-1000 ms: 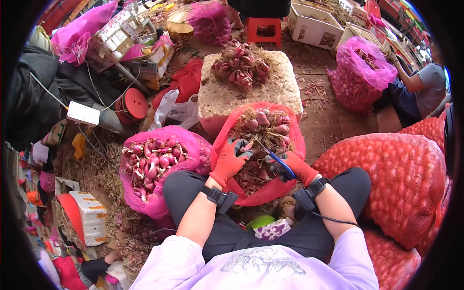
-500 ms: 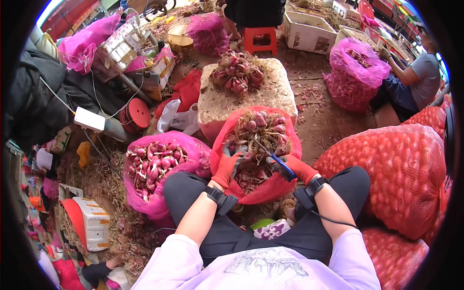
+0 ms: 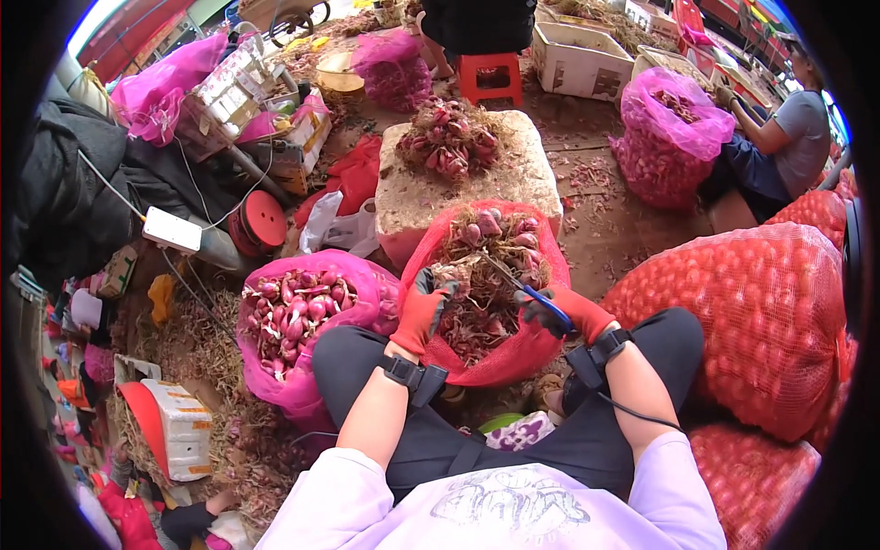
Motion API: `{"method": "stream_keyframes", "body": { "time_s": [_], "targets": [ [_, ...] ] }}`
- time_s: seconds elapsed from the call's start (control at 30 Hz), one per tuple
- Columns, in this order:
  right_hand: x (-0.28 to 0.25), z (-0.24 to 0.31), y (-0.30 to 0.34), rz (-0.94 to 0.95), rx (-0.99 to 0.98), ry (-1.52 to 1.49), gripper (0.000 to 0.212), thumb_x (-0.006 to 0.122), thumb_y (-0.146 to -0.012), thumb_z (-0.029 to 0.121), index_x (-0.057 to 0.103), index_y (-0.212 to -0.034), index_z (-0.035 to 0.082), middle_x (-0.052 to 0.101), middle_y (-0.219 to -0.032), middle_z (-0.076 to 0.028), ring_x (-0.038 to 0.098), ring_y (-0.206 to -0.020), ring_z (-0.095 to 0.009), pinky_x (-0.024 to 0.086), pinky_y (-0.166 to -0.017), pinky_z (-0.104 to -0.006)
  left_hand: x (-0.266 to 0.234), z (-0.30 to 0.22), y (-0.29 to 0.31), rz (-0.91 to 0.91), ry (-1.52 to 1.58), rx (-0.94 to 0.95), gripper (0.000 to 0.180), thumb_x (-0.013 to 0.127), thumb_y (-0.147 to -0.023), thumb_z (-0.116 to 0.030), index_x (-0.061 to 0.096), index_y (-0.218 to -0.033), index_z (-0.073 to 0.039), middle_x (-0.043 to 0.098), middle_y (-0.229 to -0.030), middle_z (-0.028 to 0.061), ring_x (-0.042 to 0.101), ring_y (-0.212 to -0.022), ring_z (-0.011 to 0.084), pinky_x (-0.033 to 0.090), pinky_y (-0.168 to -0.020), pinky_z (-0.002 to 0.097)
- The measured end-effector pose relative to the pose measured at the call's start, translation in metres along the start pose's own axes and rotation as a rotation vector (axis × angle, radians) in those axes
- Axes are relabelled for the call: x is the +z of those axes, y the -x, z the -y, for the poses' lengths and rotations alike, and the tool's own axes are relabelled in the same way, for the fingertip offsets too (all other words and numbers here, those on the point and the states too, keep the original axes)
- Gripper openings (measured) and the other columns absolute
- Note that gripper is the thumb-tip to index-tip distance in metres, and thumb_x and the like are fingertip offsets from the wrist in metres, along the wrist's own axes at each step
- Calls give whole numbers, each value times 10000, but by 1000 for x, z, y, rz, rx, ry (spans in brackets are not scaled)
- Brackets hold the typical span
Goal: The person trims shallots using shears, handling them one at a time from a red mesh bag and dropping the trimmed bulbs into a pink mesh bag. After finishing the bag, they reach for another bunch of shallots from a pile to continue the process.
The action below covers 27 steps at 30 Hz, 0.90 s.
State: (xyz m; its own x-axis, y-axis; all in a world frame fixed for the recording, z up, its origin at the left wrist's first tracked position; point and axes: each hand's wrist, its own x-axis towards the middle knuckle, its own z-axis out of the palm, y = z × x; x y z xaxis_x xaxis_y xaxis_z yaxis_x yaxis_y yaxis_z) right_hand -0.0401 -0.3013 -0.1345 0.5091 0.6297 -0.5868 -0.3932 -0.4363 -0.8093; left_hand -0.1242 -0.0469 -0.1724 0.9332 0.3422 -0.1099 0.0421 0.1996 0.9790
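Note:
My right hand point(image 3: 561, 312), in a red and dark grey glove, is closed round the blue handles of a pair of scissors point(image 3: 532, 291). Their blades point up and left over an open red mesh bag point(image 3: 500, 367) between my knees. My left hand point(image 3: 424, 307), gloved alike, is closed at the bag's left side on dry, tan shallot stems point(image 3: 456, 273); its fingertips are partly hidden. Shallots with roots and dry tops point(image 3: 495, 227) fill the back of the bag, and loose skins and trimmings lie lower in it. A pink mesh bag of trimmed shallots point(image 3: 295, 316) stands by my left knee.
Ahead, a pale foam block point(image 3: 399, 197) bears a heap of bunched shallots point(image 3: 451, 137). Full red mesh sacks point(image 3: 733, 321) crowd my right side. A person point(image 3: 797, 137) sits at the far right by a pink sack point(image 3: 662, 165). A cable reel point(image 3: 261, 218) stands left.
My left hand has shifted slightly left, pulling away from the scissor blades. The right hand, still holding the scissors, has moved a little to the right.

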Motion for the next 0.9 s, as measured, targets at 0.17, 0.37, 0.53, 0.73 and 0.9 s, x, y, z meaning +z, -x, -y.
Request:
{"method": "stream_keyframes", "body": {
  "time_s": [0.17,0.37,0.53,0.73,0.9],
  "targets": [
    [32,9,0,-74,-94,-115,373,624,-813,374,603,-934,22,576,-678,-52,549,-532,-139,425,-457,-261,9,18,11,99,-46,-118,184,609,-783,-12,521,-941,-48,575,-844,5,522,-690,73,441,-598,219],
    [98,-26,-67,-777,-205,142,466,672,-743,369,582,-1008,-3,633,-873,-160,605,-788,-258,466,-695,-354,42,31,45,-67,-361,40,287,637,-740,5,517,-994,-54,592,-885,26,541,-796,111,457,-718,264],
    [68,-99,-129,-707,-473,-304,226,584,-848,227,592,-968,36,614,-743,-43,593,-612,-149,475,-546,-283,41,30,41,-3,-19,-71,225,583,-778,46,538,-973,-56,603,-865,27,565,-781,108,476,-697,246],
    [64,-47,-88,-150,-298,-919,174,575,-822,129,610,-933,0,558,-657,-28,531,-523,-133,439,-489,-247,16,27,26,-120,682,-229,123,565,-842,-17,558,-943,-87,599,-797,21,580,-669,112,511,-601,223],
    [56,-44,-82,-330,-247,-806,181,586,-795,106,616,-935,-4,566,-658,-36,542,-525,-144,441,-471,-258,8,23,30,-51,417,-214,121,597,-837,-62,560,-950,-88,601,-790,3,569,-650,103,484,-562,226]
  ]
}}
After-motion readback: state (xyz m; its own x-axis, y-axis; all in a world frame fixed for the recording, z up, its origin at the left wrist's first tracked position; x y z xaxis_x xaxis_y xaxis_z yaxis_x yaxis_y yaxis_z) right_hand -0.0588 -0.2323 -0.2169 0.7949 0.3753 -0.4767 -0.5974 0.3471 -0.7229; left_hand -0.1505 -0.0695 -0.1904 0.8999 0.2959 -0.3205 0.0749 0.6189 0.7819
